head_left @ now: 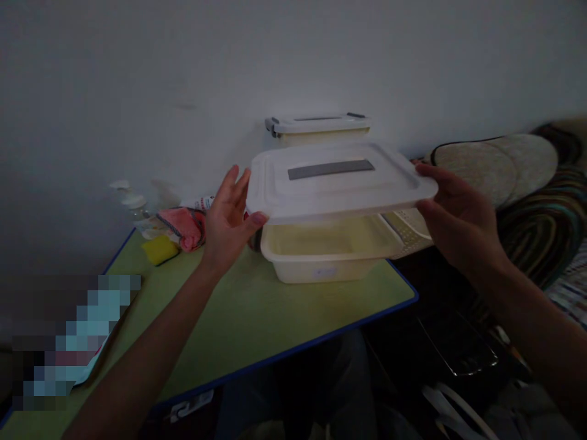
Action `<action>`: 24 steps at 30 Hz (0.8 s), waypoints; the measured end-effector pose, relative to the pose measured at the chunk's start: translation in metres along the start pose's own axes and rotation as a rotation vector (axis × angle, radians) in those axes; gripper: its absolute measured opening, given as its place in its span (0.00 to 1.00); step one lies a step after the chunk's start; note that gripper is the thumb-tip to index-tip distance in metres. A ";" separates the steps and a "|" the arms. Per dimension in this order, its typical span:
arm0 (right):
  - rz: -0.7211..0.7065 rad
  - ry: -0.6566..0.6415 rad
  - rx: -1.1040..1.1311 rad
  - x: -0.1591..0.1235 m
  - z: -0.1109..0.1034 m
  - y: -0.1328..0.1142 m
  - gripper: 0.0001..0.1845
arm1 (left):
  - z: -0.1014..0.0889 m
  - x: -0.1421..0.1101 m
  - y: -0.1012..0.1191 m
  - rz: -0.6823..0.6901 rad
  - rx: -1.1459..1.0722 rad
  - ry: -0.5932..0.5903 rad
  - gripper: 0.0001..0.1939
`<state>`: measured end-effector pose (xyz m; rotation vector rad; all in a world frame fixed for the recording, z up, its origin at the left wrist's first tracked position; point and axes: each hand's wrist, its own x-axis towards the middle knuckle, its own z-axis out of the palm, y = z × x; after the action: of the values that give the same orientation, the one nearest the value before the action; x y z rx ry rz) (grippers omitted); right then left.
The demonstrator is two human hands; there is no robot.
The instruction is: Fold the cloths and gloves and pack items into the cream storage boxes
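Observation:
Between my two hands is a white plastic lid with a grey strip on top, held above an uncovered cream storage box. My left hand grips the lid's left end, thumb at the near corner. At the right end, my right hand pinches the lid's edge between thumb and fingers. The box sits on the green table, and its inside shows only in part beneath the lid. Directly behind the lid stands a second lidded box with grey clips.
On the green table, edged in blue, are a yellow sponge, a pink cloth and a pump bottle at the left. A perforated basket is beyond the box's right side. Cushions lie farther right.

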<state>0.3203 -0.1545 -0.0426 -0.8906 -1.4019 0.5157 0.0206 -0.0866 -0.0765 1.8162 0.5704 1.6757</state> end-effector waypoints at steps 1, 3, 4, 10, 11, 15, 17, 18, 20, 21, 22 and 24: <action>-0.014 0.000 0.023 0.012 0.000 -0.003 0.23 | 0.000 0.011 0.002 0.025 0.016 0.005 0.39; -0.027 -0.022 0.060 0.037 0.001 -0.007 0.21 | 0.000 0.035 0.003 0.074 0.051 0.017 0.38; -0.026 -0.035 0.067 0.050 0.000 -0.008 0.19 | 0.000 0.046 0.002 0.093 0.068 0.024 0.38; -0.010 0.025 0.022 0.127 -0.001 0.008 0.11 | 0.006 0.109 -0.021 0.076 0.094 0.056 0.38; 0.013 0.035 0.027 0.138 0.000 0.014 0.10 | 0.008 0.117 -0.025 0.063 0.090 0.058 0.39; 0.087 0.131 0.052 0.177 0.005 0.043 0.09 | 0.017 0.141 -0.041 0.005 0.094 0.072 0.47; 0.119 0.166 0.055 0.191 0.007 0.059 0.10 | 0.023 0.150 -0.048 -0.015 0.112 0.076 0.50; 0.126 0.184 0.047 0.198 0.008 0.066 0.11 | 0.025 0.154 -0.052 -0.020 0.125 0.073 0.50; 0.129 0.218 0.023 0.209 0.008 0.080 0.12 | 0.029 0.161 -0.060 -0.022 0.151 0.057 0.50; 0.126 0.232 0.008 0.215 0.009 0.086 0.13 | 0.029 0.164 -0.064 -0.022 0.162 0.048 0.49; 0.119 0.239 -0.006 0.220 0.009 0.092 0.14 | 0.030 0.167 -0.068 -0.020 0.170 0.042 0.49; 0.089 0.238 -0.036 0.229 0.011 0.103 0.17 | 0.030 0.170 -0.075 -0.020 0.182 0.049 0.49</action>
<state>0.3613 0.0867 0.0173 -1.0123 -1.1624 0.4368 0.0753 0.0784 -0.0032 1.8927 0.7818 1.7068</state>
